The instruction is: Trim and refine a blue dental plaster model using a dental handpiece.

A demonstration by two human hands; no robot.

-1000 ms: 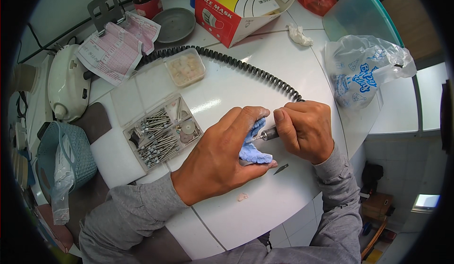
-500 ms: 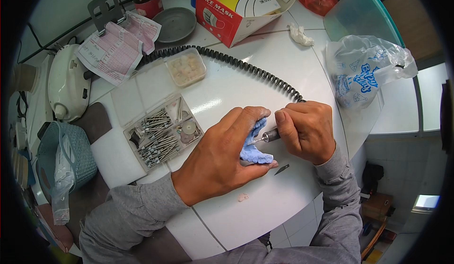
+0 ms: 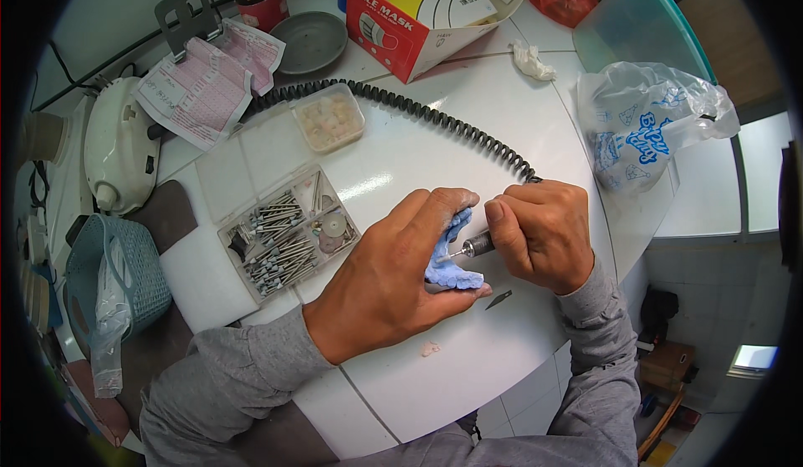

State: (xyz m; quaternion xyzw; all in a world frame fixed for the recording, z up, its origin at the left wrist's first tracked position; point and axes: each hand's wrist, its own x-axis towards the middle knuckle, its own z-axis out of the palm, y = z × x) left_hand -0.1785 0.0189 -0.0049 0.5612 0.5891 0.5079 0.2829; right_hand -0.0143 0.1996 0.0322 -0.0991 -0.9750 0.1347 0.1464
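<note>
My left hand (image 3: 376, 275) grips a light blue dental cast (image 3: 454, 273) between thumb and fingers above the white table. In my closed right hand (image 3: 544, 234) is a rotary handpiece (image 3: 478, 244), its metal nose pointing left. The thin bur at its end meets the inner side of the cast; its very tip is hard to make out. From behind the right hand a black coiled cord (image 3: 443, 122) runs back to the left. A small dark blade (image 3: 499, 300) lies beside the left fingertips, and a pinkish crumb (image 3: 430, 349) is nearer to me.
An open clear case of burs (image 3: 284, 241) sits left of my hands, behind it a small box of tooth-like pieces (image 3: 329, 120). A face mask box (image 3: 418, 28) and grey dish (image 3: 309, 43) stand at the back. Left are a cream-coloured machine (image 3: 121, 149) and basket (image 3: 142, 275); right, a plastic bag (image 3: 636, 132).
The handpiece's nose has shifted very slightly against the cast. Both hands otherwise keep their places and grips.
</note>
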